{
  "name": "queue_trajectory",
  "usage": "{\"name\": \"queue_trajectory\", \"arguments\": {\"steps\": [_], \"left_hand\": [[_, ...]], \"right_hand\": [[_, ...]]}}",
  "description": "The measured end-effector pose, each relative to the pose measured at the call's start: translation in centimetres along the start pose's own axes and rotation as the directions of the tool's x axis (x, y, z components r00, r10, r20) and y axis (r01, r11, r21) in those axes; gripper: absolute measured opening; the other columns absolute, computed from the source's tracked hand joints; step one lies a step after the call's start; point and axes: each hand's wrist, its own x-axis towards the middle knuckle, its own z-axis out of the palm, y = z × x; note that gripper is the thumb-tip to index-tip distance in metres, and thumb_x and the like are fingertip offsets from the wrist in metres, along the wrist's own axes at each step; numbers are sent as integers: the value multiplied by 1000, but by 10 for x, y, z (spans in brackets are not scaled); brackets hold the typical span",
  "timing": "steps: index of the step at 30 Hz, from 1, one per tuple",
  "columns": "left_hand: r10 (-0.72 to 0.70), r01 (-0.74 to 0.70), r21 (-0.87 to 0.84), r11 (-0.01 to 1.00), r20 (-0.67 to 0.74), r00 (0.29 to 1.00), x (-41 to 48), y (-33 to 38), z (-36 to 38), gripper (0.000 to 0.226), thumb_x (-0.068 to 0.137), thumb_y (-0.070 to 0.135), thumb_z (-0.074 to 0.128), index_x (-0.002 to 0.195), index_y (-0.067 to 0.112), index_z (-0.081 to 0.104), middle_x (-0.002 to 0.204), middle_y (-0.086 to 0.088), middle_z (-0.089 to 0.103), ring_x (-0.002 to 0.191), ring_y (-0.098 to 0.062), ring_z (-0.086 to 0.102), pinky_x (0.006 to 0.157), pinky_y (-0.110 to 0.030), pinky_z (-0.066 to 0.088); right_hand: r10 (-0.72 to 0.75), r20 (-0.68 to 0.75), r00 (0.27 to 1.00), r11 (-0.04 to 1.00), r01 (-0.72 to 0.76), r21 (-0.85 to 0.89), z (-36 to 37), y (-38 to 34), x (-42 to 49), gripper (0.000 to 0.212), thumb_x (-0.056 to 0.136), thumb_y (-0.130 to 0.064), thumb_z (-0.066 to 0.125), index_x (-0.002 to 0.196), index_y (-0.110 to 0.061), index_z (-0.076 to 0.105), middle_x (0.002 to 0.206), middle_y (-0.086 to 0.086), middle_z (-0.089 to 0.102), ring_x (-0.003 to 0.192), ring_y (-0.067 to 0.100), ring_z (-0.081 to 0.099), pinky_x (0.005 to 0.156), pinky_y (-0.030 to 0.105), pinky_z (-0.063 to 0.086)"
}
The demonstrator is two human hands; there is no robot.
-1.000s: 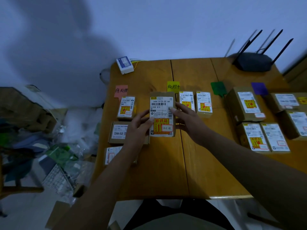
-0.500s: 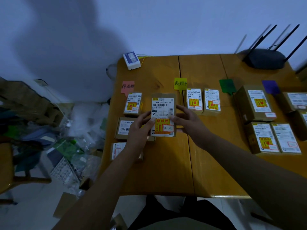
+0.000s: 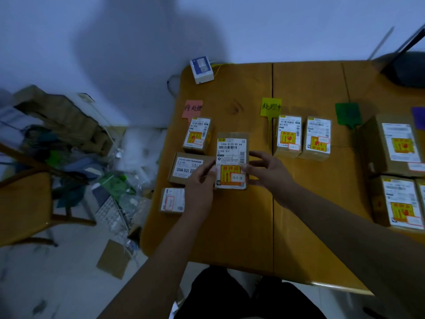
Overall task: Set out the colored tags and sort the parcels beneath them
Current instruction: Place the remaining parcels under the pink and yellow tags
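Both hands hold a flat brown parcel (image 3: 231,155) with a white label and a yellow sticker, between the pink and yellow columns. My left hand (image 3: 200,184) grips its left edge and my right hand (image 3: 268,170) its right edge. A pink tag (image 3: 192,108) lies at the back left, with three parcels below it: one (image 3: 198,134), a second (image 3: 184,166) and a third (image 3: 172,200). Under the yellow tag (image 3: 271,107) sit two parcels (image 3: 287,137) (image 3: 318,138). The green tag (image 3: 347,112) and the purple tag (image 3: 418,116) have larger boxes (image 3: 395,146) (image 3: 400,201) below them.
The wooden table (image 3: 230,226) ends at a rounded left edge. A small white box (image 3: 201,69) sits at the back left corner, a black router (image 3: 407,70) at the back right. Left of the table stand a wooden chair (image 3: 25,203) and a heap of clutter (image 3: 76,143) on the floor.
The view swung left, so the table now sits further right in frame. Both hands carried the held parcel leftward, away from the yellow column toward the pink one.
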Motion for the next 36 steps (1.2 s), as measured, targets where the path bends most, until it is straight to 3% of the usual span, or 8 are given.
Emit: {"name": "queue_trajectory", "arguments": {"steps": [3,7,10,16,19,24,33,36], "left_hand": [[10,-10,21,1000,33,999,23,1,-1,27,101,20,60,124,29,72,114,10,77,107,-9,73,95,-40,60],[11,-23,120,992,102,995,76,6,-4,29,100,26,61,125,37,71,111,21,74,105,0,70,93,-32,58],[-9,-38,231,972,202,979,123,5,-2,30,101,27,59,129,31,70,125,7,71,105,-5,67,88,-30,56],[-7,-107,355,929,306,952,195,-5,-4,33,100,25,56,129,35,70,139,3,64,112,-11,62,98,-37,53],[-8,-111,317,942,350,937,214,-12,-11,34,102,21,54,131,30,70,137,-1,67,120,-25,65,100,-47,55],[-5,-75,234,969,327,945,226,-23,-27,34,101,17,52,127,27,72,128,2,70,117,-21,66,98,-50,57],[3,-34,104,994,289,957,224,-31,-51,38,96,18,58,104,50,75,116,19,73,109,-11,70,96,-47,58],[-35,25,50,998,210,977,215,-33,-68,34,95,12,63,100,42,76,111,11,76,97,-9,70,87,-42,61]], "right_hand": [[35,-63,997,999,-33,31,9,-2,23,66,92,-19,80,152,-18,51,124,8,68,114,29,72,93,54,63],[76,-169,983,997,-69,47,26,-6,72,63,95,-17,77,152,-16,50,117,4,71,113,28,72,97,53,61],[72,-263,962,997,-79,-18,37,-5,113,66,95,-25,77,154,-18,48,115,0,69,109,24,71,99,51,59],[172,-362,916,984,-142,107,54,5,181,63,95,-13,76,151,-9,47,114,8,74,94,20,75,78,36,63],[195,-366,910,981,-175,87,60,15,198,57,96,-8,73,149,-6,50,123,13,74,98,25,76,81,37,63],[215,-347,913,976,-198,85,69,24,209,56,97,-6,71,149,-8,51,111,5,72,92,18,76,65,26,62],[188,-372,909,982,-176,64,73,26,206,56,99,-4,67,152,-10,50,133,11,69,104,22,72,73,29,59],[146,-404,903,987,-162,-6,72,22,189,67,96,-14,73,156,-19,44,143,8,59,117,24,62,85,36,49]]}}
